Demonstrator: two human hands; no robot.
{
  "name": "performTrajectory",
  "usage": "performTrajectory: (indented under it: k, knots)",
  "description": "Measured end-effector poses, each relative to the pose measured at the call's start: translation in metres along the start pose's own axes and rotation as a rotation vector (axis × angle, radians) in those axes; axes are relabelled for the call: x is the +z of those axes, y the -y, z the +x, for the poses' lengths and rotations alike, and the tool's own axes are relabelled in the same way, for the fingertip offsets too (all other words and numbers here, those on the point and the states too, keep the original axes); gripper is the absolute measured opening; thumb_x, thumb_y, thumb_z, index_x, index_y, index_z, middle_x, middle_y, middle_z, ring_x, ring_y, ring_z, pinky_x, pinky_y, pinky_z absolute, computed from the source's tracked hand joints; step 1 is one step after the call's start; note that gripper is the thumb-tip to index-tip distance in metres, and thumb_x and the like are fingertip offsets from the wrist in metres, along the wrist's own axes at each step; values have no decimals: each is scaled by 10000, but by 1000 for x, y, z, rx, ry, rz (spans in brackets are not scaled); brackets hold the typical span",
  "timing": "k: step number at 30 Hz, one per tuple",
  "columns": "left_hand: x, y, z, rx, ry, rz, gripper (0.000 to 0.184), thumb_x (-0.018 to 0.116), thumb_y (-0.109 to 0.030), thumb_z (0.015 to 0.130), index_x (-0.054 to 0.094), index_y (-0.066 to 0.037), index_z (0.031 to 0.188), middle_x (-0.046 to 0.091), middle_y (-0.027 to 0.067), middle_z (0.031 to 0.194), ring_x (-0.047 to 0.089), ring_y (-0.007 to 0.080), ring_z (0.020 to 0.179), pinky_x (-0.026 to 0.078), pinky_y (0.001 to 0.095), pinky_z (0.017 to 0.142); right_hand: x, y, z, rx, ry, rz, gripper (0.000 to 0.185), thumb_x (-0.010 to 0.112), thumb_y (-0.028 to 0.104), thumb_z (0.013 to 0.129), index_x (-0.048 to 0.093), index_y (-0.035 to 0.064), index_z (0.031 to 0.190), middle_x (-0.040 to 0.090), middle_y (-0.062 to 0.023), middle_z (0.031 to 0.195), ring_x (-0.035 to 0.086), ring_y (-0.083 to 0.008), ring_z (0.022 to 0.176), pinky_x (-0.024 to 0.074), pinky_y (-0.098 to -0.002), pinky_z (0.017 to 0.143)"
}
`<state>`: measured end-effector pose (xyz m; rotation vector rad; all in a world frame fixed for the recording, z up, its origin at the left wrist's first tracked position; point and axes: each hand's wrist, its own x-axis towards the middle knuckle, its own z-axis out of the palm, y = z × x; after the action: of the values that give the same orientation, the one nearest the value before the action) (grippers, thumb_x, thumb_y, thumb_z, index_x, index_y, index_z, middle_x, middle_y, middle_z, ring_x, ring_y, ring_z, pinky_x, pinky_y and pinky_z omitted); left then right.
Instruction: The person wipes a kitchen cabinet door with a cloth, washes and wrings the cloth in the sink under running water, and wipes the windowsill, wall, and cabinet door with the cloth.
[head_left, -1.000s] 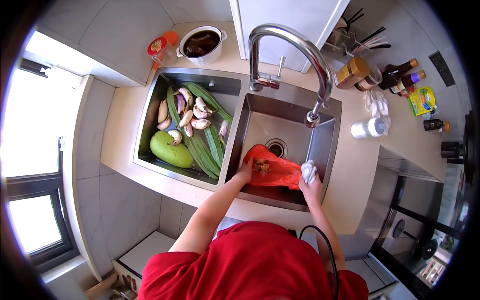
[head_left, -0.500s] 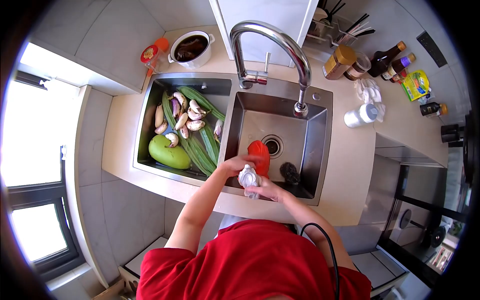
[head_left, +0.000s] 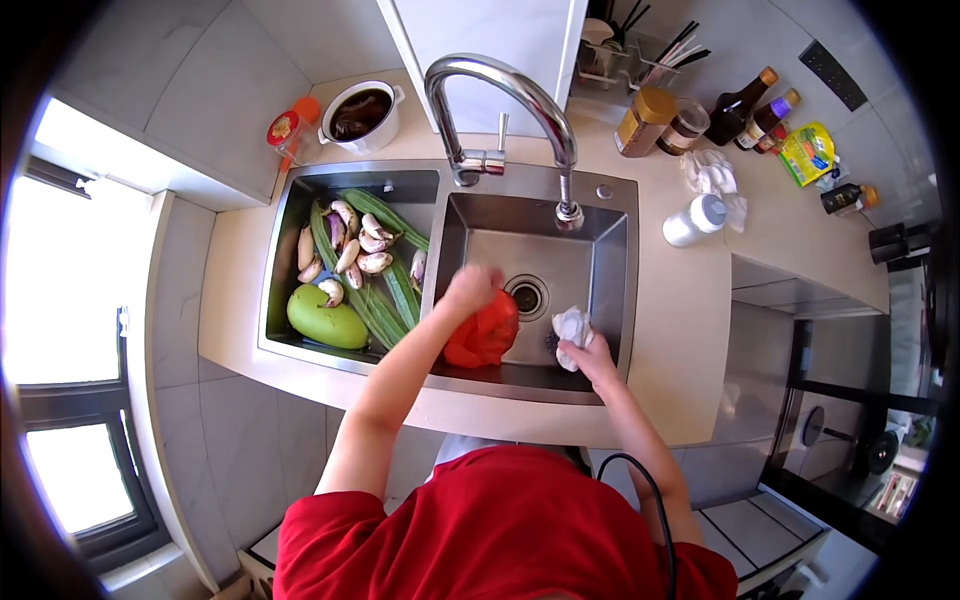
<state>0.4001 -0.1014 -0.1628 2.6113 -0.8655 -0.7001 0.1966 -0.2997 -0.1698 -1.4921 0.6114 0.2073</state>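
Observation:
My left hand is closed on the top of a red plastic bag, which hangs bunched up in the left part of the right sink basin. In my right hand is a crumpled white cloth, held over the basin's right side. A dark scrubber shows only in part beside the cloth. Between the hands lies the round drain. The left basin holds a green gourd, long ridged green vegetables and several pale purple eggplants.
A chrome faucet arches over the right basin. Behind the left basin stand a white pot with dark contents and a red-lidded jar. To the right are a white bottle, a cloth, jars and dark bottles.
My hands have moved apart. My left hand has lifted up and left with the red bag, now bunched up; the right hand has carried the white cloth right, beside the dark scrubber.

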Motion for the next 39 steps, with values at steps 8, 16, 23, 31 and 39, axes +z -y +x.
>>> performTrajectory:
  k: [8, 16, 23, 31, 39]
  knots:
    - [-127, -44, 130, 30, -810, -294, 554, 445, -333, 901, 369, 28, 1314, 490, 278, 1220, 456, 400, 1149, 339, 430, 994, -20, 58, 14, -199, -167, 141, 392, 692, 98, 762, 531, 7, 1108, 605, -35, 957, 574, -102, 837, 468, -269, 731]
    - [-117, -26, 158, -39, -373, -42, 579, 423, -340, 874, 333, -23, 1350, 532, 227, 1210, 476, 353, 1167, 252, 472, 1061, -31, 71, 29, -129, -153, 316, 324, 674, 98, 784, 552, 29, 1076, 600, -21, 917, 576, -89, 765, 461, -242, 642]
    - [-119, -68, 104, -45, -617, -442, 328, 476, -115, 850, 549, -60, 1165, 581, 173, 1143, 533, 323, 1076, 413, 394, 916, -18, 78, 103, -47, 44, 699, 363, 681, 155, 765, 551, 37, 1081, 607, -47, 984, 602, -160, 873, 472, -293, 783]
    - [-121, -65, 128, 326, -703, 119, 272, 503, -104, 837, 614, -98, 1085, 577, 98, 1145, 474, 301, 1154, 381, 391, 977, -2, 109, 108, 58, 259, 876, 355, 640, 188, 789, 563, 34, 1100, 617, -62, 987, 600, -188, 906, 496, -314, 796]
    - [-118, -56, 137, 387, -586, 621, 385, 463, -316, 899, 550, -52, 1166, 555, 79, 1194, 370, 223, 1277, 254, 414, 1075, 6, 98, 122, 9, 313, 959, 371, 634, 267, 804, 563, 58, 1102, 605, -75, 1015, 588, -222, 932, 502, -410, 808]
